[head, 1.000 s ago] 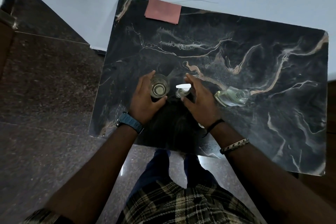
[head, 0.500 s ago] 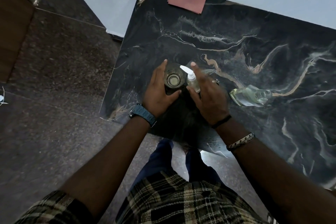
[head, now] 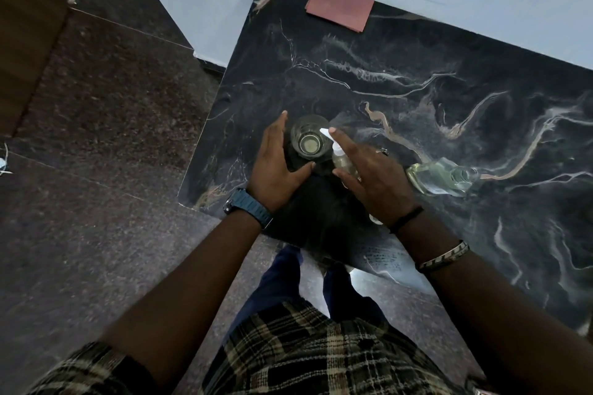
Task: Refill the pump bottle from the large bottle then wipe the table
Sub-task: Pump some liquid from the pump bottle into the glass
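On the black marble table (head: 417, 51), a clear round container (head: 309, 138) stands upright with its top open, seen from above. My left hand (head: 276, 170) curls around its left side, thumb at its near edge. Just to its right is the small pump bottle (head: 343, 160), holding pale liquid, with its white nozzle reaching over the container's rim. My right hand (head: 372, 176) grips this bottle, index finger lying on the pump head. A clear bottle (head: 439, 176) with yellowish liquid lies on its side to the right of my right hand.
A pink cloth (head: 340, 8) lies flat at the table's far edge, against the pale wall. The table's left edge and near corner border dark stone floor. A wooden door or cabinet stands at the far left. My legs are below the near edge.
My right hand has tilted the pump bottle toward the open container, and its index finger now rests on the pump head. The left hand stays on the container. The view has shifted.
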